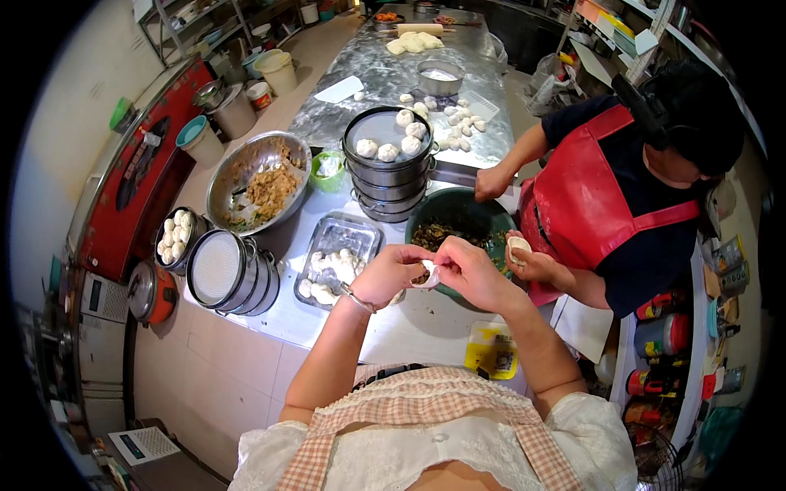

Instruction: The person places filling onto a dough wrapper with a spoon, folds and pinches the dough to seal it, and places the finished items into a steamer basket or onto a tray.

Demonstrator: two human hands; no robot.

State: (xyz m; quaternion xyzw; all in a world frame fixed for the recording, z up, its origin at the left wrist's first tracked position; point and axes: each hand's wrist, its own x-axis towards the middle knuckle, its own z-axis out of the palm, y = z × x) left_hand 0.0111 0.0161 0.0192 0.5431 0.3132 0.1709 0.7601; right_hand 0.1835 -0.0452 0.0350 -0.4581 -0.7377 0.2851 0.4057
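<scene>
My left hand (393, 273), with a bangle at the wrist, holds a small dough wrapper (428, 276) with dark filling showing inside. The fingers of my right hand (463, 273) pinch the wrapper's edge from the other side. Both hands are over the near rim of a green basin (424, 205) of dark chopped filling. To the left, a metal tray (368, 230) holds dough pieces (344, 264). Behind it stands a stack of metal steamers (390, 181) with several pleated buns (388, 152) on top. A big steel bowl (301, 147) of brownish filling (270, 187) is farther left.
At the right, a co-worker in a red apron (595, 184) holds a filled wrapper (519, 248) beside the basin. More steamers (215, 270) stand at the left table edge. The floured table (368, 67) beyond bears dough (414, 43), a rolling pin (420, 29) and a metal ring-shaped container (440, 86).
</scene>
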